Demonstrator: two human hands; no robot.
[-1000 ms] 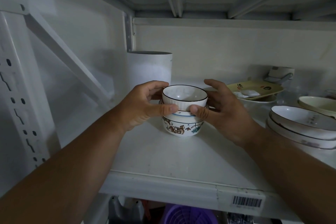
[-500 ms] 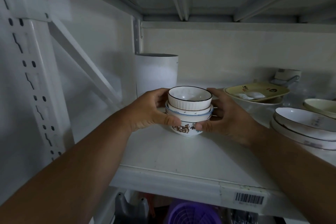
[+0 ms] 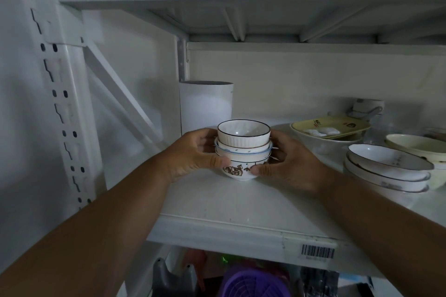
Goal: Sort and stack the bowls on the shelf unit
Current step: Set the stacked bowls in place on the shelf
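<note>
A stack of small bowls (image 3: 242, 149) stands on the white shelf (image 3: 217, 202). Its top bowl is white and ribbed with a dark rim, a blue-rimmed one sits under it, and the bottom bowl carries a brown pattern. My left hand (image 3: 193, 155) grips the stack from the left, thumb on the bottom bowl. My right hand (image 3: 287, 164) grips it from the right, thumb low on the front. To the right sits a pile of wide white bowls (image 3: 386, 169).
A white cylinder (image 3: 205, 106) stands behind the stack by the rear post. A yellow dish on a clear bowl (image 3: 330, 130), a cream bowl (image 3: 417, 146) and a cup (image 3: 368, 108) fill the right. The slotted upright (image 3: 60, 94) and brace border the left. A purple basket (image 3: 251, 282) sits below.
The top bowl has settled down into the stack. Both hands slid lower on the stack, their thumbs now on the bottom bowl. The camera pulled back and tilted up.
</note>
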